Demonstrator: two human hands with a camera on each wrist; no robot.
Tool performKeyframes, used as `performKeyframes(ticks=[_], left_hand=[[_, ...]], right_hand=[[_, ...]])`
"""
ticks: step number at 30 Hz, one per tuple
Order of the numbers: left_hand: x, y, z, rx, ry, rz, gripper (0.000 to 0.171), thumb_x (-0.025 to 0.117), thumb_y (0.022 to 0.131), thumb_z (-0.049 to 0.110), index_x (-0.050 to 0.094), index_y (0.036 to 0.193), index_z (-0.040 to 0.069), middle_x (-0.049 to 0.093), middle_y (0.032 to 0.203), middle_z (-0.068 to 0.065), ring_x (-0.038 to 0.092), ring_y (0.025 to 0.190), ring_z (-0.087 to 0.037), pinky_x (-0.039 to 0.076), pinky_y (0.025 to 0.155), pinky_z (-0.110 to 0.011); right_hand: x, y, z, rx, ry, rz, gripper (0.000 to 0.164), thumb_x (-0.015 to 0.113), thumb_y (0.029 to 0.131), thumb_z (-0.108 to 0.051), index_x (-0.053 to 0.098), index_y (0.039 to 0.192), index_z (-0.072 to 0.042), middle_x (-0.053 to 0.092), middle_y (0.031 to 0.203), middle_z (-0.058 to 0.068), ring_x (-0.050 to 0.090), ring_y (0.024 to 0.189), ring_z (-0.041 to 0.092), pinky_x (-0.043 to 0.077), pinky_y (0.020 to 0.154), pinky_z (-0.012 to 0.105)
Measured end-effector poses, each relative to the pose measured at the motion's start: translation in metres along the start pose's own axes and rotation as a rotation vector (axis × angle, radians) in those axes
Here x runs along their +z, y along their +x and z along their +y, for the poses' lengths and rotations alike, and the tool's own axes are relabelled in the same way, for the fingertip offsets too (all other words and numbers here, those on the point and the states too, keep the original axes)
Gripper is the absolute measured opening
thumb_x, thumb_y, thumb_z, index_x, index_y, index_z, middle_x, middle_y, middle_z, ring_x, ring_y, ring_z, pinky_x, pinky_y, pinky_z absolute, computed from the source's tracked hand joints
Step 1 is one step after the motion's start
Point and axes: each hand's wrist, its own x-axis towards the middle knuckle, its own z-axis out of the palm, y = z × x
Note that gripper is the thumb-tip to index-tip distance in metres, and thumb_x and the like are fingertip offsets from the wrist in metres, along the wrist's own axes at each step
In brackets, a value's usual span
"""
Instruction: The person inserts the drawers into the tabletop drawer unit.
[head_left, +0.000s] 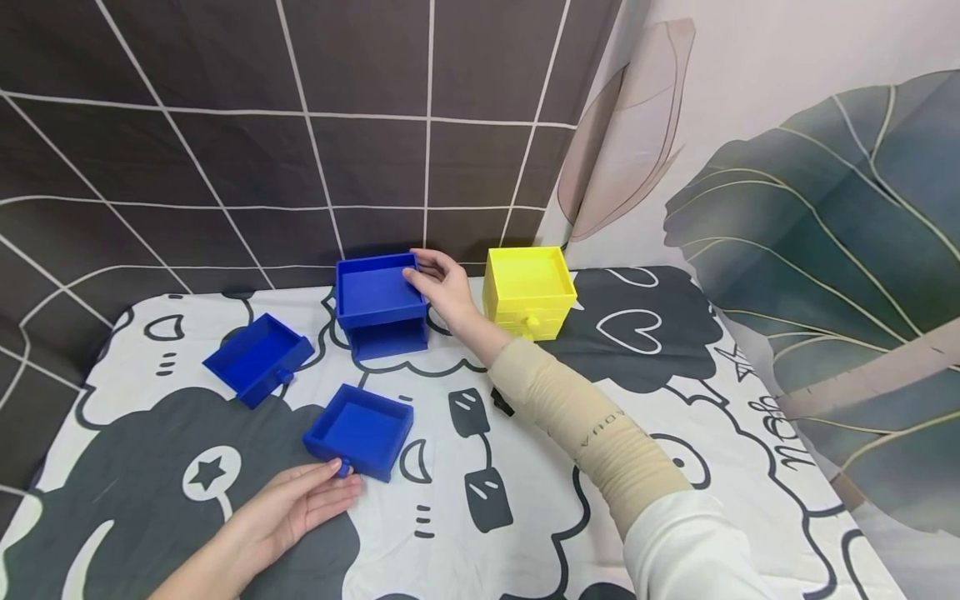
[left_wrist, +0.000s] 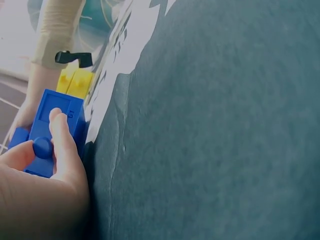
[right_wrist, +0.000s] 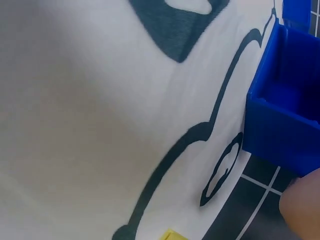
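On patterned cloth [head_left: 540,525], the left hand [head_left: 292,507] pinches a drawer knob [left_wrist: 43,148]; the right hand [head_left: 447,292] grips the blue cabinet [head_left: 377,289], seemingly steadying it.

Two loose drawers [head_left: 360,427] [head_left: 258,357], two cabinets [head_left: 379,292] [head_left: 529,283]

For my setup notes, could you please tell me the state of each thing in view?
Blue box-shaped cabinet: upright, front open; right hand gripping it.
Nearer blue rectangular drawer: out, upright, empty; left hand pinching its knob.
Farther blue rectangular drawer: out, upright, empty.
Yellow box-shaped cabinet: upright, front closed.
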Motion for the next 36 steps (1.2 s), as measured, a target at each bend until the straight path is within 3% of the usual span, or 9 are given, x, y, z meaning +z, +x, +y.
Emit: performKeyframes(ticks=[6,21,24,27,29,36], left_hand=[[0.005,0.0,-0.001,-0.001,-0.058,0.01,0.029,0.048,0.115,0.019,0.075,0.106,0.012,0.082,0.11,-0.003,0.079,0.107,-0.012,0.063,0.097,-0.025],[0.021,0.007,0.003,0.042,-0.099,0.196,0.021,0.052,0.114,0.02,0.07,0.107,0.013,0.079,0.108,0.0,0.078,0.104,-0.008,0.062,0.098,-0.023],[0.028,0.012,0.007,0.04,-0.066,0.268,0.02,0.05,0.114,0.021,0.062,0.121,0.007,0.077,0.108,0.001,0.077,0.104,-0.007,0.061,0.099,-0.022],[0.035,0.018,0.011,0.035,-0.03,0.313,0.034,0.05,0.114,0.023,0.047,0.14,0.0,0.075,0.109,0.002,0.076,0.103,-0.005,0.061,0.1,-0.021],[0.04,0.021,0.013,0.037,-0.012,0.317,0.045,0.05,0.114,0.023,0.036,0.148,-0.003,0.075,0.11,0.002,0.076,0.103,-0.005,0.06,0.1,-0.021],[0.051,0.029,0.018,0.049,0.016,0.3,0.036,0.052,0.113,0.021,0.041,0.141,0.001,0.077,0.106,0.004,0.076,0.101,-0.004,0.061,0.098,-0.02]], right_hand=[[0.001,-0.001,0.005,-0.014,0.009,0.04,0.042,0.069,0.1,-0.002,0.062,0.14,0.006,0.064,0.143,0.027,0.062,0.135,0.036,0.052,0.118,0.035],[0.006,-0.003,0.011,-0.015,0.062,0.106,0.04,0.068,0.098,0.0,0.064,0.137,0.006,0.066,0.137,0.027,0.064,0.129,0.037,0.054,0.112,0.031],[0.006,-0.003,0.01,-0.015,0.063,0.113,0.04,0.067,0.098,0.0,0.064,0.138,0.006,0.066,0.137,0.027,0.064,0.128,0.037,0.055,0.111,0.03],[0.007,-0.003,0.011,-0.019,0.07,0.122,0.04,0.067,0.098,0.0,0.063,0.138,0.007,0.065,0.137,0.028,0.064,0.127,0.037,0.055,0.11,0.029],[0.007,-0.003,0.012,-0.021,0.074,0.126,0.04,0.067,0.099,0.001,0.063,0.138,0.007,0.065,0.137,0.028,0.064,0.127,0.038,0.055,0.111,0.03],[0.009,-0.005,0.012,-0.025,0.082,0.127,0.039,0.067,0.099,0.001,0.063,0.138,0.008,0.064,0.138,0.029,0.063,0.129,0.038,0.054,0.113,0.032]])
